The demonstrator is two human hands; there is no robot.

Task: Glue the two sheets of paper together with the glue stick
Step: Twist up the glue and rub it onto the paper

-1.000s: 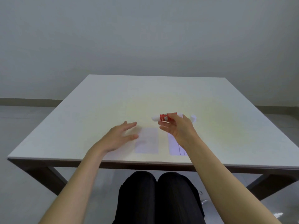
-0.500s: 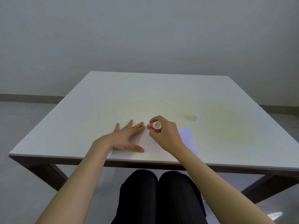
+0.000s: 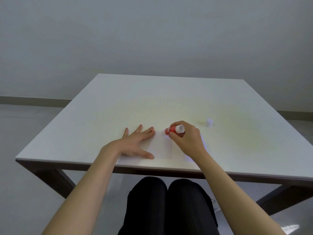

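Glue stick (image 3: 174,130), uncapped, is gripped in the right hand (image 3: 187,139), tip down at the near sheet's (image 3: 160,147) far edge; left hand (image 3: 135,143) lies flat, fingers spread, pinning it. Second sheet (image 3: 202,141) lies beside, unjoined; cap (image 3: 209,122) stands apart on the desk (image 3: 169,99). Gluing looks barely begun.

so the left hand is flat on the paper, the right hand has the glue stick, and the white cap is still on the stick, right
Not quite: the white cap is off, standing on the table beyond the right hand. The head view shows it. The rest holds: the left hand lies flat on the paper and the right hand grips the glue stick.
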